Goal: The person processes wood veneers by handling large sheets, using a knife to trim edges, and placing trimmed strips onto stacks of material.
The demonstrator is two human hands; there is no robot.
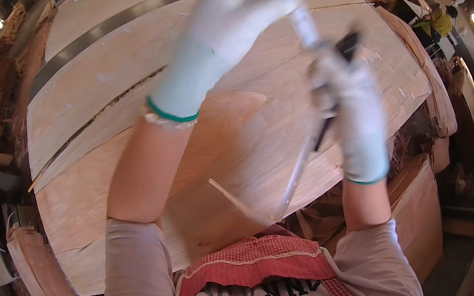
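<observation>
My left hand [251,0], in a white knit glove with a green-edged cuff, is raised over the far part of a wood veneer sheet [137,108]. Its blurred fingers are closed on the upper end of a white strip [305,29], which looks like tape. My right hand [344,78], gloved alike, is wrapped round a dark tool [349,46] whose kind is lost in the blur. From there the strip's pale lower length hangs toward the sheet's near edge. A thin sliver of veneer [233,199] shows beside it.
A metal band [100,31] crosses the far side of the veneer. Dark gaps [94,128] split the sheet. Rough veneer stacks [54,282] stand at left and right. A person in yellow [440,24] is far off at right.
</observation>
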